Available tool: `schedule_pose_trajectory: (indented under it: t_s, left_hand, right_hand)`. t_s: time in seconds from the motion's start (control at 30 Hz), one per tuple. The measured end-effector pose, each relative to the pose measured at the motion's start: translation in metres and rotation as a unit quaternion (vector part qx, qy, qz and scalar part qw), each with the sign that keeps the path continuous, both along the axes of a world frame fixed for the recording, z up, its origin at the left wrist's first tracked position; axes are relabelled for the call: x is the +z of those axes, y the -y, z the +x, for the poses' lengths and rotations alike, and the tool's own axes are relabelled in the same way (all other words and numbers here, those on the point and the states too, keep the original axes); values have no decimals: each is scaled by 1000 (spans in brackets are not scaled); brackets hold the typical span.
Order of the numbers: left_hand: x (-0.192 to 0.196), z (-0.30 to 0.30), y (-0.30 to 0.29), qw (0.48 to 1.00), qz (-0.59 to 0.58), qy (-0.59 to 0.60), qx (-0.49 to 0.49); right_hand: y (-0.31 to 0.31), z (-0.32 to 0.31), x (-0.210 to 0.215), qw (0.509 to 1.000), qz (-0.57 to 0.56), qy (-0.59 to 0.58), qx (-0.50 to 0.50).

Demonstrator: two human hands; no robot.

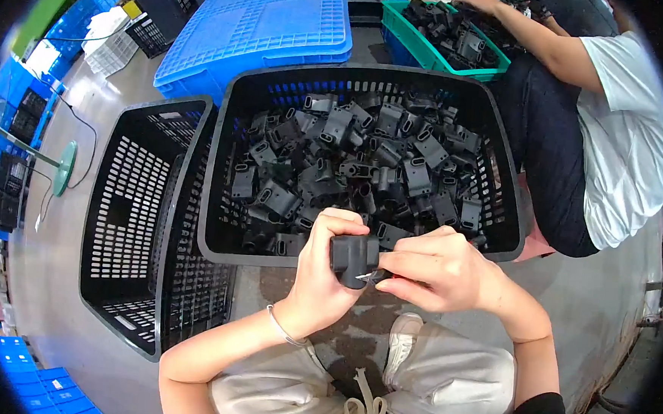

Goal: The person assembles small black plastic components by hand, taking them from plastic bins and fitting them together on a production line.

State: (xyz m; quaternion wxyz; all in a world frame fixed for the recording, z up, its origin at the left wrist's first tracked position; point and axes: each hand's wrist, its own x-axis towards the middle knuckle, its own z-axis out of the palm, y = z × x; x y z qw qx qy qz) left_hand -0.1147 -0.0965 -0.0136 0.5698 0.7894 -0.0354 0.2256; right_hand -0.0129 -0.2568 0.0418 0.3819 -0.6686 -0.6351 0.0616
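Note:
In front of my body, my left hand [318, 278] is closed round a black moulded plastic part [353, 255], holding it up near the crate's front rim. My right hand [445, 271] pinches a small knife [373, 276], its bright blade against the lower right side of that part. Most of the knife's handle is hidden by my fingers. Just beyond both hands stands a large black perforated crate [248, 260], heaped with similar black plastic parts [336, 124] lying at all angles.
Left of the crate are black perforated baskets [130, 217], with a blue plastic bin [259, 32] behind. At the far right a person [617, 133] sits reaching into a green crate [499, 69] of black parts. A green round stand base [65, 168] and cables lie on the left floor.

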Motion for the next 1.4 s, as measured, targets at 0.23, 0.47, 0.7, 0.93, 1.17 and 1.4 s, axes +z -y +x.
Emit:
schedule_pose_trajectory:
  t_s: [0.23,0.47,0.7,0.93,1.17,1.4]
  left_hand:
    - [-6,-2,-4,997,57,57,17]
    - [-7,0,-5,991,90,100,21]
    - [-5,-1,-4,997,44,57,6]
    - [-15,4,-7,998,41,44,1]
    - [-23,8,-7,999,-17,2,40]
    - [-21,34,-46,988,100,-119,23]
  right_hand:
    - [-1,-4,-5,1000,11,-12,-1]
    - [-2,-7,-7,999,47,12,-17]
    - [-2,2,-3,999,28,-2,29]
    - [-5,3,-13,1000,7,4,11]
    - [-17,1,-26,997,48,8,-54]
    - [-18,78,-37,985,-14,-32,-172]
